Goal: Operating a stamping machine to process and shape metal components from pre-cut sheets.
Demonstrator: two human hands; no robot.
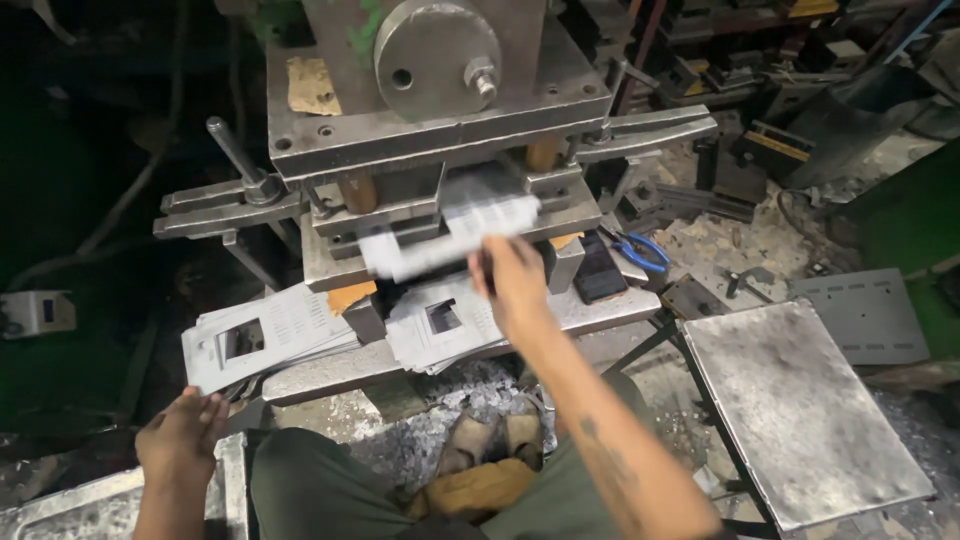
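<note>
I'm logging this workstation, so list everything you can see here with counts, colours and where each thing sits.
Press machine: one, grey steel, top centre.
Blurred metal sheet: one, pale grey, in the right hand at the press opening.
Punched sheet stacks: two, grey, one at left, one on the press bed.
Pliers: one, blue handles, right of press.
Flat metal plate on stand: one, grey, lower right.
Perforated panel: one, grey, far right.
Metal scrap: pile, silver, on the floor below the bed.
Left hand: open, lower left, on a metal tray edge.
Right hand: gripping the blurred sheet.

bare tattooed forearm, olive-green trousers [320, 480]
</note>
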